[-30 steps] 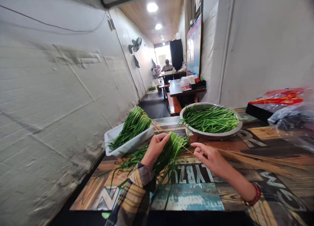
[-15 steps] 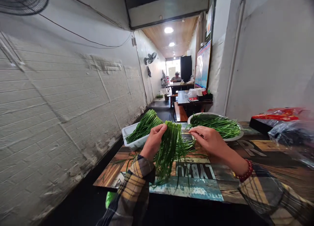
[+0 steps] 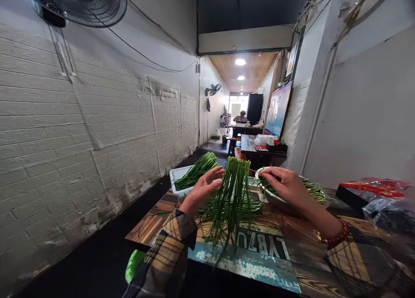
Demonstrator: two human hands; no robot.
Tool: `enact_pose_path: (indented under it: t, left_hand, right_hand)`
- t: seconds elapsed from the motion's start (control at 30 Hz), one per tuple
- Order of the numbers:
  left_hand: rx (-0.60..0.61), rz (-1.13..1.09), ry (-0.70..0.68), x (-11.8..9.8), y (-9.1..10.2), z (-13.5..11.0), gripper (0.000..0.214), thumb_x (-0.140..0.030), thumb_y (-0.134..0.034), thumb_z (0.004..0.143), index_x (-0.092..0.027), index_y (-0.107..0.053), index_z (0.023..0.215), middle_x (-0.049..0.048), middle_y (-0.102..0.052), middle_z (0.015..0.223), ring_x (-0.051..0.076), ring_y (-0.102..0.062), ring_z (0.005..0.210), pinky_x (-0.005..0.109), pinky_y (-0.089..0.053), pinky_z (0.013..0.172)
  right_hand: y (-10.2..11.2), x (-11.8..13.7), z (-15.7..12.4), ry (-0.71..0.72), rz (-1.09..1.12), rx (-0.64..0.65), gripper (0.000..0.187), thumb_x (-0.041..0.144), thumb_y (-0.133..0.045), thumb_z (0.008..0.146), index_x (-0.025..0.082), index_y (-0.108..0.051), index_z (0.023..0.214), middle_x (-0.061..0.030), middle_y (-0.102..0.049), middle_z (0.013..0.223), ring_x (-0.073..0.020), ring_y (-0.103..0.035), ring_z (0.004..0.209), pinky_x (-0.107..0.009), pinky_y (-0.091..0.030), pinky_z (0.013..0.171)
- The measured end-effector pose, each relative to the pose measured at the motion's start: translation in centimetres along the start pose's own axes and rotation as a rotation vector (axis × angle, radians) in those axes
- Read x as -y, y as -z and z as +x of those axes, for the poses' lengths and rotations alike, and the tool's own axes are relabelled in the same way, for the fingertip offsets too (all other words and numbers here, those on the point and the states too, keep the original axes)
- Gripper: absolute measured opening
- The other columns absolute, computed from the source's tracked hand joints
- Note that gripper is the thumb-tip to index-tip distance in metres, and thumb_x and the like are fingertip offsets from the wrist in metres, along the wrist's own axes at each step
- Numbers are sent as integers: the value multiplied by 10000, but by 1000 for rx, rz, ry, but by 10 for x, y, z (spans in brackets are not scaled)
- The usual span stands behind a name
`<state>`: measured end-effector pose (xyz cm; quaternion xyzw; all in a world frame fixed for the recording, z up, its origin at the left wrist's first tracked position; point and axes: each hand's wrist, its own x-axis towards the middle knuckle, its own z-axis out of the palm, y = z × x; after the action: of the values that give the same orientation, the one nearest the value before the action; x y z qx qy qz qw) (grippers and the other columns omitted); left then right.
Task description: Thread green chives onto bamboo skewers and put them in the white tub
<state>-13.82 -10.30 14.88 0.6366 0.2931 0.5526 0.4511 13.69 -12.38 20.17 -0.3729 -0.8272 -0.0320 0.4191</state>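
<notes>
A row of long green chives [image 3: 235, 188] hangs from a thin skewer [image 3: 254, 171], cut ends up and leaves drooping toward the table. The skewer's right end is pinched between the thumb and fingers of my right hand [image 3: 287, 183]. Just left of the row, my left hand [image 3: 202, 188] has its fingers apart and holds nothing; whether its fingertips touch the chives I cannot tell. Loose chives [image 3: 254, 208] lie on the table behind the hanging row. Beyond my left hand, a white tray [image 3: 177, 173] holds a neat stack of chives [image 3: 201, 166]. My right hand partly hides a bowl [image 3: 275, 199] of more chives.
The wood-patterned table [image 3: 269, 267] carries a black box [image 3: 350, 196] and plastic bags [image 3: 385, 211] at right. A green bag [image 3: 135, 263] is below its left edge. Farther back stand another table [image 3: 248, 143] and a seated person [image 3: 240, 117]. A wall fan [image 3: 87, 4] hangs upper left.
My left hand has let go of the chives and opened beside them. The row now hangs from the skewer in my right hand. The view has tilted up and shifted left.
</notes>
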Motion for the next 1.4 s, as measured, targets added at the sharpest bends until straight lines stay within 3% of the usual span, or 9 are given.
enact_pose_path:
  t: [0.2, 0.47, 0.63, 0.8, 0.97, 1.07, 1.2, 1.3, 1.4]
  left_hand:
    - [-126, -23, -5, 19, 6, -31, 626, -407, -719, 762, -205, -532, 1324, 139, -537, 1383, 273, -462, 1312, 401, -359, 1082]
    - [-588, 147, 131, 79, 61, -112, 557, -519, -671, 751, -151, -617, 1165, 107, -689, 1031, 221, -662, 906, 353, -510, 843]
    - [-612, 323, 194, 118, 65, -138, 491, -514, -610, 791, -138, -657, 1104, 89, -696, 891, 211, -658, 784, 327, -540, 703]
    - [-494, 437, 152, 141, 49, -128, 355, -445, -598, 801, -180, -709, 1010, 87, -722, 877, 208, -666, 770, 321, -550, 714]
    - [-416, 489, 122, 136, 47, -113, 254, -339, -589, 818, -189, -724, 972, 85, -726, 889, 203, -668, 793, 308, -539, 733]
    - [-508, 546, 52, 117, 63, -104, 261, -348, -578, 835, -187, -712, 991, 58, -685, 767, 175, -621, 676, 278, -500, 632]
    - [-716, 654, -101, 79, 91, -86, 306, -335, -578, 855, -189, -646, 1115, 57, -656, 870, 177, -599, 779, 287, -478, 710]
    - [-731, 685, -157, 63, 98, -77, 293, -324, -563, 872, -189, -630, 1124, 53, -642, 903, 169, -584, 788, 287, -472, 730]
    - [-696, 672, -138, 71, 90, -82, 277, -318, -550, 880, -195, -632, 1115, 43, -639, 868, 160, -577, 745, 278, -472, 699]
  right_hand:
    - [3, 9, 11, -1, -7, -2, 280, 364, -481, 921, 218, -717, 894, -58, -746, 911, -236, -682, 832, -339, -504, 746]
    - [11, 15, 44, -30, -65, -144, 245, 396, -555, 876, 220, -725, 867, -37, -723, 771, -204, -662, 727, -298, -480, 679]
    - [-29, 23, 91, -180, 159, -214, 296, 445, -614, 823, 175, -735, 837, -24, -652, 641, -151, -580, 593, -262, -425, 561]
    - [-99, 39, 141, -274, 636, -215, 419, 538, -650, 747, 131, -694, 839, 23, -529, 579, -71, -380, 445, -223, -264, 410]
    - [-161, 39, 164, -360, 774, -191, 438, 554, -679, 697, 133, -678, 815, 44, -487, 566, -49, -325, 421, -209, -204, 392]
    - [-180, 25, 166, -345, 728, -157, 434, 546, -679, 704, 128, -692, 819, 33, -508, 570, -60, -355, 439, -212, -231, 402]
    - [-185, 13, 165, -331, 682, -140, 427, 543, -672, 723, 128, -697, 819, 19, -541, 584, -66, -378, 444, -214, -260, 408]
    - [-181, 18, 166, -345, 690, -154, 417, 540, -679, 717, 130, -690, 793, 21, -540, 577, -64, -386, 446, -209, -264, 408]
    - [-177, 32, 171, -360, 758, -153, 402, 529, -688, 709, 132, -678, 771, 35, -515, 565, -50, -358, 436, -199, -235, 393]
